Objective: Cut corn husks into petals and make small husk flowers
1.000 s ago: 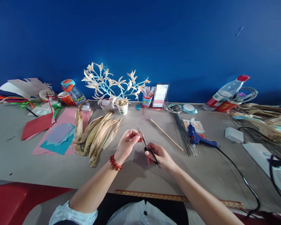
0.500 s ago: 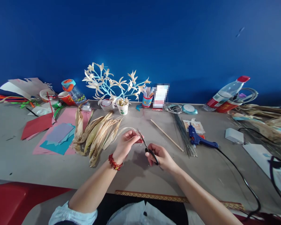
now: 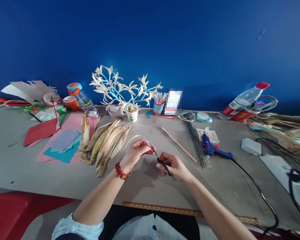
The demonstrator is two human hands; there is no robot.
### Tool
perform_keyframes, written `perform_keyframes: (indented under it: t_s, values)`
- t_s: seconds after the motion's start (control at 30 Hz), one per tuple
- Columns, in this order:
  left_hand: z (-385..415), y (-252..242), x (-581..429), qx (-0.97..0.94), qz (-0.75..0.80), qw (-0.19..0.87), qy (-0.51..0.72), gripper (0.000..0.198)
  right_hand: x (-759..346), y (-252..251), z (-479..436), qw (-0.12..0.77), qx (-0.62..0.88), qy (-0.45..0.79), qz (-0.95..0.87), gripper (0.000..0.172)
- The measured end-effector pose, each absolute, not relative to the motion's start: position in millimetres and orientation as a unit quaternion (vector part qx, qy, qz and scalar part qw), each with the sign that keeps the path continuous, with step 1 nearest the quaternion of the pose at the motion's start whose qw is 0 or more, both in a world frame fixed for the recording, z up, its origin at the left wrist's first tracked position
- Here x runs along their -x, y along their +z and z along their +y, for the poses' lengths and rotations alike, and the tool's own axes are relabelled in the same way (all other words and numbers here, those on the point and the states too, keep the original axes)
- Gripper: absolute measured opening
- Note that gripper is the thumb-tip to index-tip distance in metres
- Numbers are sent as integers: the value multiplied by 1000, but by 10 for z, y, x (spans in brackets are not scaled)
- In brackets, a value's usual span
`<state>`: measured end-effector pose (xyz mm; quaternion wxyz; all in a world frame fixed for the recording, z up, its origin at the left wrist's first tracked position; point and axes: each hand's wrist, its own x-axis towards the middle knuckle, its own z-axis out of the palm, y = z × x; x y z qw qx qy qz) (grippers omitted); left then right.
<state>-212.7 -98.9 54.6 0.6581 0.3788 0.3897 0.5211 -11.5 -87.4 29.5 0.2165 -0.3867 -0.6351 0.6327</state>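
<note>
My left hand (image 3: 136, 154), with a red bead bracelet at the wrist, pinches a thin pale strip of corn husk (image 3: 137, 137) that curves up and to the left from the fingers. My right hand (image 3: 173, 165) grips black-handled scissors (image 3: 158, 156), whose blades point up-left and meet the strip at my left fingertips. Both hands hover just above the grey table (image 3: 145, 186), close together at its middle.
A pile of dried corn husks (image 3: 103, 141) lies left of my hands, beside coloured paper sheets (image 3: 57, 140). A husk-flower tree (image 3: 122, 88) stands at the back. To the right lie a wooden stick (image 3: 178, 144), a bundle of wires (image 3: 197, 145), a blue glue gun (image 3: 213, 150) with black cable, and a bottle (image 3: 245, 98).
The scissor blades have closed in on the husk strip at my left fingertips. The strip's free end has swung up to the left. Both hands stay in nearly the same place.
</note>
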Motion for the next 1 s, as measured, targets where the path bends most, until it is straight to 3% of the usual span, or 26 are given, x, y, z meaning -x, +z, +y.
perform_keyframes:
  t_s: [1.0]
  values:
    - [-1003, 599, 2153, -389, 404, 684, 466, 10, 85, 332, -851, 184, 389, 633, -644, 43]
